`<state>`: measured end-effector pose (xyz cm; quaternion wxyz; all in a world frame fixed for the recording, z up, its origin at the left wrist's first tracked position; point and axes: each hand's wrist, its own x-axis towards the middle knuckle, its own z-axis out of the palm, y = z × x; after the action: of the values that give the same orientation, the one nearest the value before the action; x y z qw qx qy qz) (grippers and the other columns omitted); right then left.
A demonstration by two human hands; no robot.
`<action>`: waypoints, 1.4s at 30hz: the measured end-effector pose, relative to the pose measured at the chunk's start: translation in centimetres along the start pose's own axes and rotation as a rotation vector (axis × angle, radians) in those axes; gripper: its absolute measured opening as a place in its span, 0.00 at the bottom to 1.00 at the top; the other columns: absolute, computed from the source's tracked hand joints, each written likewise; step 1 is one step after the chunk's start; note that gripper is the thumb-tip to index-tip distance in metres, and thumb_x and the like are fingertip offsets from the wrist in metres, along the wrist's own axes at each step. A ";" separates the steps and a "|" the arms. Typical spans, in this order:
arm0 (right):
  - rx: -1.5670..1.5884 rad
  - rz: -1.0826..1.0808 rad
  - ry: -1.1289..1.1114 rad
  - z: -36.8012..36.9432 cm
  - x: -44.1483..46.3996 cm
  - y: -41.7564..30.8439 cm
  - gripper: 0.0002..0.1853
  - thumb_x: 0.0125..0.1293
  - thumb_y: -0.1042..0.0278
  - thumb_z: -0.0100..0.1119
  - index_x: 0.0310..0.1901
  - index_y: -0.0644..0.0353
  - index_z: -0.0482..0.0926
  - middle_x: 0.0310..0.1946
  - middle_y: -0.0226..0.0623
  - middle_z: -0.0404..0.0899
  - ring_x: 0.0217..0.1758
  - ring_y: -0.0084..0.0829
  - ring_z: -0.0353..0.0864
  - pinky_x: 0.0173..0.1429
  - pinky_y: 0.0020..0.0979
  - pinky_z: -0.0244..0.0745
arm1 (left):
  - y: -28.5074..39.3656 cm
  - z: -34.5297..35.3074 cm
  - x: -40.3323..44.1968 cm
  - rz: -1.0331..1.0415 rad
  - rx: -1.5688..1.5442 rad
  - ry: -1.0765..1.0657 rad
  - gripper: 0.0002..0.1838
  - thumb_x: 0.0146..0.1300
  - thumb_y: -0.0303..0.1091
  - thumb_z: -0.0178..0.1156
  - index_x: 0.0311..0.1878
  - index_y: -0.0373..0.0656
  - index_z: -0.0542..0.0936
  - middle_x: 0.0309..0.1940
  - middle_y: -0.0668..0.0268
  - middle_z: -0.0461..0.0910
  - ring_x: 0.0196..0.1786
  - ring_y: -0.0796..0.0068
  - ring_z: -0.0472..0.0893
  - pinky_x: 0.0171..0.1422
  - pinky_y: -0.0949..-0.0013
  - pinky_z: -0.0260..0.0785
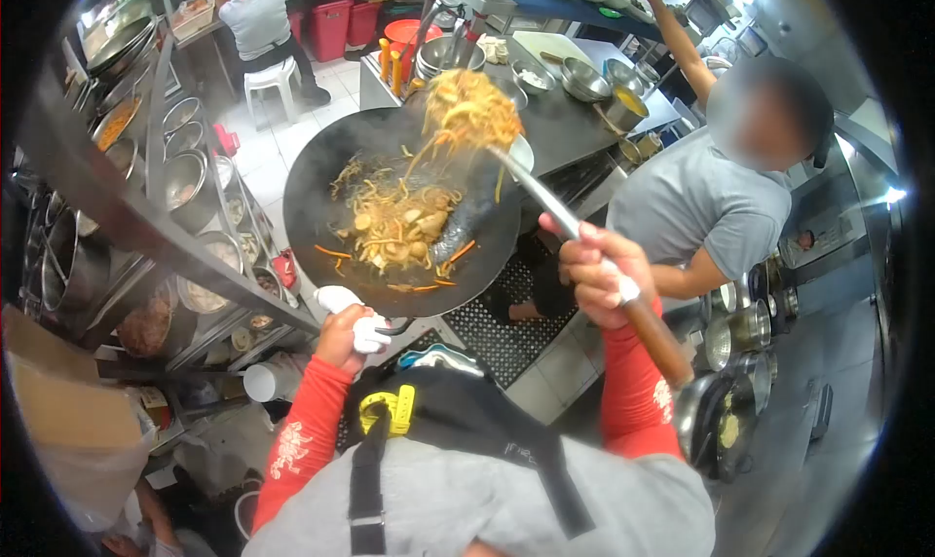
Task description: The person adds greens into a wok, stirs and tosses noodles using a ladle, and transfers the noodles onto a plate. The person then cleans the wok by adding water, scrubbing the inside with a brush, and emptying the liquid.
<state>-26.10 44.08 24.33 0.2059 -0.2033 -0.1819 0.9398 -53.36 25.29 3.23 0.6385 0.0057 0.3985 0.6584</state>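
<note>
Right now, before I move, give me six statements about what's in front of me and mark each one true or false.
1. The left hand grips the wok with a white cloth. True.
2. The wok is empty. False: noodles and orange strips lie in it.
3. The right hand holds a wooden-handled cooking utensil. True.
4. The utensil's far end is bare. False: a clump of noodles covers it.
5. Both forearms are bare. False: red sleeves cover them.
6. A person in a grey shirt is at the view's right. True.

Matt metal wok point(310, 202), glossy metal utensil shaft point(541, 192), smooth wooden handle point(660, 345), rumpled cloth rag point(370, 334)
</note>
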 end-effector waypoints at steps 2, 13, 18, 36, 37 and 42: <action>-0.038 -0.031 -0.049 -0.1 0.0 -3.1 0.20 0.73 0.69 0.39 0.61 0.71 0.63 0.24 0.30 0.65 0.13 0.18 0.66 0.12 0.24 0.68 | 0.0 1.4 0.5 0.051 -0.008 0.014 0.07 0.60 0.31 0.53 0.37 0.38 0.74 0.27 0.53 0.79 0.26 0.61 0.79 0.24 0.60 0.70; -0.279 0.003 0.089 -8.2 4.9 -14.6 0.11 0.70 0.68 0.50 0.49 0.64 0.74 0.21 0.28 0.70 0.13 0.17 0.65 0.13 0.22 0.63 | -2.5 3.9 2.0 0.159 -0.100 0.155 0.05 0.60 0.31 0.53 0.35 0.41 0.73 0.27 0.55 0.79 0.26 0.63 0.80 0.21 0.63 0.69; -0.416 0.021 0.232 -14.3 8.2 -15.8 0.06 0.67 0.70 0.54 0.43 0.59 0.73 0.20 0.26 0.69 0.13 0.16 0.64 0.13 0.21 0.60 | -2.8 6.2 1.2 0.186 -0.080 0.224 0.05 0.61 0.31 0.52 0.36 0.41 0.73 0.28 0.52 0.79 0.25 0.62 0.80 0.22 0.63 0.70; -2.239 -0.447 0.744 -23.9 11.0 -13.5 0.37 0.58 0.67 0.57 0.70 0.59 0.57 0.32 0.53 0.80 0.38 0.52 0.81 0.44 0.48 0.76 | -3.0 7.9 1.0 0.159 -0.099 0.317 0.06 0.63 0.33 0.51 0.37 0.42 0.72 0.30 0.48 0.79 0.23 0.61 0.77 0.23 0.64 0.69; -2.270 -0.429 0.751 -23.6 11.0 -13.3 0.37 0.58 0.67 0.57 0.70 0.59 0.56 0.33 0.52 0.81 0.38 0.51 0.81 0.44 0.48 0.76 | -2.9 7.4 0.9 0.153 -0.108 0.304 0.06 0.62 0.33 0.51 0.37 0.42 0.72 0.30 0.48 0.79 0.23 0.61 0.77 0.23 0.64 0.69; -2.271 -0.357 0.800 -22.0 11.2 -14.3 0.35 0.57 0.71 0.58 0.68 0.62 0.59 0.40 0.58 0.80 0.43 0.56 0.80 0.50 0.49 0.74 | -2.5 7.3 1.0 0.166 -0.097 0.289 0.06 0.62 0.33 0.52 0.37 0.42 0.72 0.29 0.49 0.79 0.24 0.61 0.78 0.23 0.63 0.69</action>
<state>-20.87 67.03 8.19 0.0788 -0.5154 -0.8500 0.0755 -47.73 29.61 6.36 0.5174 -0.0871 0.4520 0.7214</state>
